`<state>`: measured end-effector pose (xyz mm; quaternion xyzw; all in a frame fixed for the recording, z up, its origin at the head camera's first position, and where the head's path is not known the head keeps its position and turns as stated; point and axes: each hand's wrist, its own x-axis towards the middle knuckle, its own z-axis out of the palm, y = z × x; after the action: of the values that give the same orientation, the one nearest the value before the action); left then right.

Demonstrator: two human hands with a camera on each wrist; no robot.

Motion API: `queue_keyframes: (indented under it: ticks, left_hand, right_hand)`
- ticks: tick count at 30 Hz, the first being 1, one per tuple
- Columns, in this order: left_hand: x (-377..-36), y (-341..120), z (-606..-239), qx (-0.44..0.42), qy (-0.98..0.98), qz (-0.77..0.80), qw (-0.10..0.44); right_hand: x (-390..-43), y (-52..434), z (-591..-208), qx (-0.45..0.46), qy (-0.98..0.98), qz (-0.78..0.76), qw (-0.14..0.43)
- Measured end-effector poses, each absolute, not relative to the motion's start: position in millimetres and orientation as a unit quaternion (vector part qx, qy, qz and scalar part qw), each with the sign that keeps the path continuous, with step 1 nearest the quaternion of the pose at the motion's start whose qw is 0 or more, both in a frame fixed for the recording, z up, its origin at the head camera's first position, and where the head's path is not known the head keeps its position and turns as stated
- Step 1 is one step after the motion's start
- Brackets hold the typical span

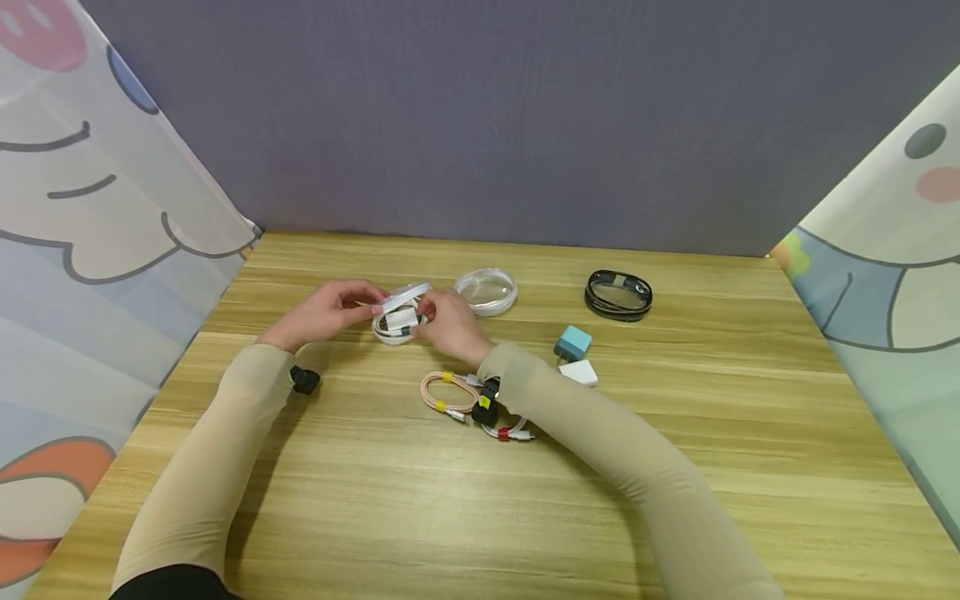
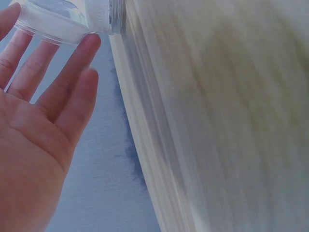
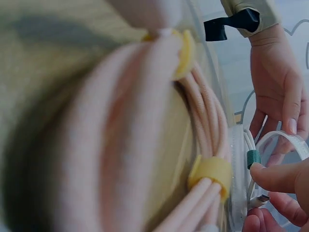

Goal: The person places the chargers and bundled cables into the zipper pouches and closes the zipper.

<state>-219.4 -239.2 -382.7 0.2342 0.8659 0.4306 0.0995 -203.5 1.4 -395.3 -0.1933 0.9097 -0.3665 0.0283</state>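
Near the middle of the wooden table (image 1: 675, 467), both hands meet over a small round clear case (image 1: 397, 327) holding a coiled white cable (image 1: 395, 333). The left hand (image 1: 330, 312) holds the case's clear lid (image 1: 408, 293) by the fingertips, tilted up over the case, its fingers fairly straight in the left wrist view. The right hand (image 1: 448, 323) pinches the cable's connector end at the case, fingers curled on it. Just behind them lies a second clear round case (image 1: 487, 290), and farther right a black round case (image 1: 618, 294). Beside the right sleeve sit a teal charger (image 1: 573, 342) and a white charger (image 1: 579, 372). A pink cable (image 1: 447, 392) bound with yellow ties lies below the right wrist.
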Motion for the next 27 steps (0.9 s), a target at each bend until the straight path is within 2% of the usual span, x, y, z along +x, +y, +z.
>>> queue_keyframes:
  ticks: [9, 16, 23, 27]
  left_hand:
    - [-216, -240, -382, 0.256, 0.856, 0.440, 0.085]
    - [-215, -237, -381, 0.277, 0.851, 0.437, 0.094]
    - [-217, -224, -378, 0.339, 0.877, 0.335, 0.057]
    - [-218, -215, -377, 0.360, 0.890, 0.275, 0.060]
  right_hand:
    - [-207, 12, -391, -0.178, 0.883, -0.433, 0.036]
    - [-202, 28, -381, -0.145, 0.862, -0.482, 0.055]
    - [-198, 51, -375, -0.152, 0.856, -0.491, 0.051]
    - [-194, 63, -372, -0.155, 0.853, -0.495, 0.052]
